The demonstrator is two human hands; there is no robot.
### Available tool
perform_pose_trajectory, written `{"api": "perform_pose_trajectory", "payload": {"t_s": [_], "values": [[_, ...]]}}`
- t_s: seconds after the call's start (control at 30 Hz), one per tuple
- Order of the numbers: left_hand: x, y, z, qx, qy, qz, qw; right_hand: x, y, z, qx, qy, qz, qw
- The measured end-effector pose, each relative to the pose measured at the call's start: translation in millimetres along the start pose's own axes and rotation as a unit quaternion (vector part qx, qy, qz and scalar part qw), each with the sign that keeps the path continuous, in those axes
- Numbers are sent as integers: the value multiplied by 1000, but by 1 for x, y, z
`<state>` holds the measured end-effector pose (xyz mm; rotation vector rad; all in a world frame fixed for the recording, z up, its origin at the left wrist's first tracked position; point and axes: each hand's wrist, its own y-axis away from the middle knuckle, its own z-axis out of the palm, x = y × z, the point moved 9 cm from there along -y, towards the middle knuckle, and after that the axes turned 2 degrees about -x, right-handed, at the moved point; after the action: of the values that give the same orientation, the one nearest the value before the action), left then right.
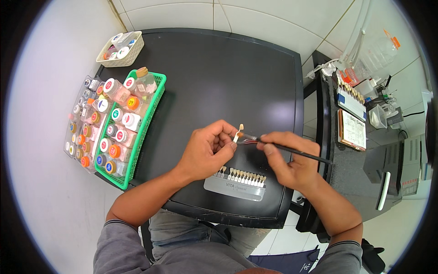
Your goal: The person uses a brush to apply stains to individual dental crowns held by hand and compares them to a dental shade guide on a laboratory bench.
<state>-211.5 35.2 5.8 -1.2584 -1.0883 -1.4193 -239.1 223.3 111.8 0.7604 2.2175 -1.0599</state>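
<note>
A small white tooth shade tab stands upright between the thumb and fingers of my left hand, its tooth-shaped end pointing up. My right hand pinches a thin brush with a long black handle. The brush's tip reaches leftward to the tab; whether it touches cannot be made out. Below both hands lies a grey shade guide holder with a row of tooth-coloured tabs along its far edge.
Left on the black table, a green basket is packed with capped jars; a clear tray of jars sits beside it. A cream basket stands far left. The right-hand counter bears another shade guide and a notebook.
</note>
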Motion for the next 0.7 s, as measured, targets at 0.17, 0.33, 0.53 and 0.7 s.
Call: {"api": "perform_pose_trajectory", "payload": {"t_s": [0.17,0.33,0.53,0.7], "values": [[1,2,2,-8,3,-6,1000,-5,-3,0,-35,11,-16,999],[2,1,3,-7,-7,17,1000,3,0,-13,62,-51,-13,997],[-2,2,5,-18,-18,0,1000,6,-1,-10,40,-15,19,999],[1,2,7,-28,-27,1,999,13,-2,-13,57,-26,42,997]]}}
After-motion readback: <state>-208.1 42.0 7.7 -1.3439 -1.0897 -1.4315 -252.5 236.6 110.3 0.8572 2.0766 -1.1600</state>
